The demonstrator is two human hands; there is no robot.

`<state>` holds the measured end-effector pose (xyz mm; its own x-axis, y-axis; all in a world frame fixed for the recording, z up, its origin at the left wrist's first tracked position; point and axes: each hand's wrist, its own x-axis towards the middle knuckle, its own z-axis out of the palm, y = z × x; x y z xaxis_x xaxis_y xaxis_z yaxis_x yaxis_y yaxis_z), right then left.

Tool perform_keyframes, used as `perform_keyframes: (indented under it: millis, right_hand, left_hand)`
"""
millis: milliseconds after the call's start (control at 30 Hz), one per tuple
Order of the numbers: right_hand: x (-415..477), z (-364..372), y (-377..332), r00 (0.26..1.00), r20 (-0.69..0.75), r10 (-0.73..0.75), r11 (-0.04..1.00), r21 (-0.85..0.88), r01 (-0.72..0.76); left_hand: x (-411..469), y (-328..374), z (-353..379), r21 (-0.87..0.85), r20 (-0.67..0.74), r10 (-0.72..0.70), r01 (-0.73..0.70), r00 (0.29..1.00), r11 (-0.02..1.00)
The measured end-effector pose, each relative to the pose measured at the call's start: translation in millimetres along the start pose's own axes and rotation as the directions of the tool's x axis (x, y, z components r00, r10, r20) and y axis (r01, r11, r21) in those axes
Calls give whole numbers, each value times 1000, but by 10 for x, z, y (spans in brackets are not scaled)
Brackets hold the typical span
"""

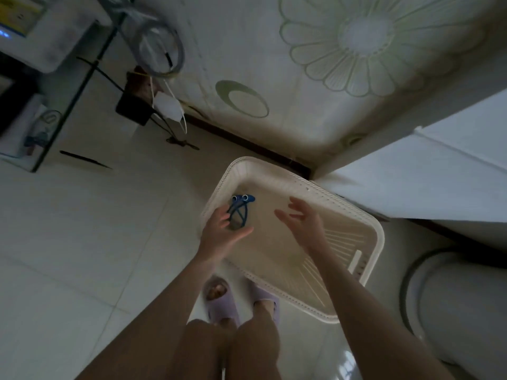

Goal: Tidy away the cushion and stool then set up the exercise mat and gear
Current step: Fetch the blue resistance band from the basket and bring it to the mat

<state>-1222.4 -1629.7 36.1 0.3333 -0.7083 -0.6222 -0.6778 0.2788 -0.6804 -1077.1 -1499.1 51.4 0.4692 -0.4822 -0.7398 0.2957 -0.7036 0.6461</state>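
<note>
A cream plastic basket (367, 223) with a woven-look rim stands on the tiled floor in front of my feet. Inside it, near its far left corner, lies a blue hand-grip exerciser (241, 208) with two round ends. My left hand (223, 234) hovers over the basket's left rim, fingers relaxed and spread just beside the blue gear; whether it touches is unclear. My right hand (301, 223) is held over the middle of the basket, fingers straight and apart, holding nothing.
A wall with flower-patterned covering (356, 50) rises behind the basket. A white cabinet (439, 171) stands to the right, a round white bin (452, 303) below it. A glass-topped stand (68, 86) with cables and a hanging face mask (170, 105) is at the left.
</note>
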Motion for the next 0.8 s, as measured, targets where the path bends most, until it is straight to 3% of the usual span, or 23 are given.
perform_keyframes:
  millis: [133,267,500,800]
  right_hand:
    - [530,218,318,998,61,-8,998,-63,12]
    - [965,440,585,992,126,-7,997,-69,16]
    - [1549,843,989,975,219,37,999,-11,-35]
    - [2155,1314,1374,934,358,3,1000,-30,8]
  left_hand:
    - [485,-322,182,11,-26,-47,47,999,999]
    - [1013,-712,273,160,7,-45,44,999,986]
    - [1558,-1011,320,169,44,-20,12,999,986]
    - [2335,-1414,486,162,36,-163,156,986,975]
